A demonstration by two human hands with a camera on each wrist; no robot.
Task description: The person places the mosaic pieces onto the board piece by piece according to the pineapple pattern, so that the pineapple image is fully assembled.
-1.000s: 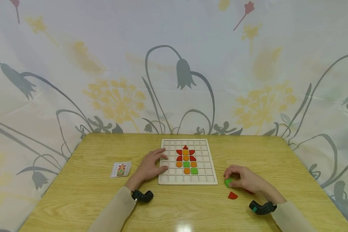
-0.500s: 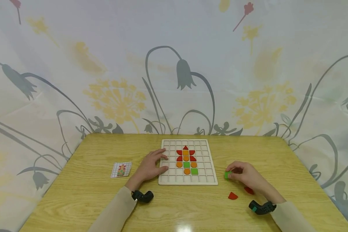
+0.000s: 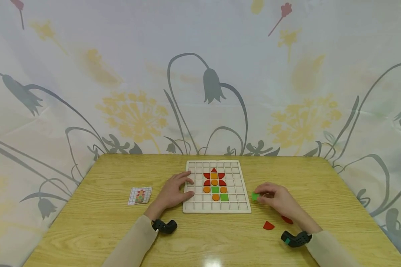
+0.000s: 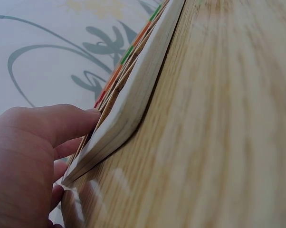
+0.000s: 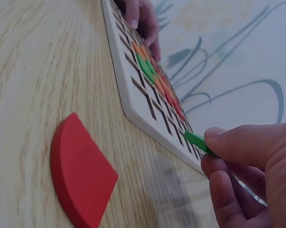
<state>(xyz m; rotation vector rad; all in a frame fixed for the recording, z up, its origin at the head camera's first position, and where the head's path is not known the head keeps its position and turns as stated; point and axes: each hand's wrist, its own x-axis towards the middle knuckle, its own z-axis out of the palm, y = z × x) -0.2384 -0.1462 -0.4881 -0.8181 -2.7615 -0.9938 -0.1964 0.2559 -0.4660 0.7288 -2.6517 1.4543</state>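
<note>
In the head view a white gridded board point(image 3: 234, 205) lies mid-table, with red, orange and green pieces set in its cells in a flower-like figure. My left hand point(image 3: 172, 191) rests on the board's left edge, fingers spread; the left wrist view shows the thumb point(image 4: 79, 124) over the rim. Just off the board's right edge, my right hand point(image 3: 275, 198) pinches a green square tile point(image 3: 255, 196) between thumb and fingers. In the right wrist view that green tile point(image 5: 197, 141) is seen edge-on at the fingertips.
A red quarter-circle piece point(image 3: 268, 225) lies on the wooden table point(image 3: 200, 237) near my right hand, and another red piece point(image 3: 287, 219) lies partly under the wrist. A small card point(image 3: 140, 195) printed with a similar coloured figure sits left of the board. A patterned cloth hangs behind.
My right hand has lifted the green tile from beside the red pieces and moved left and away from me toward the board's right edge. The left hand has stayed put.
</note>
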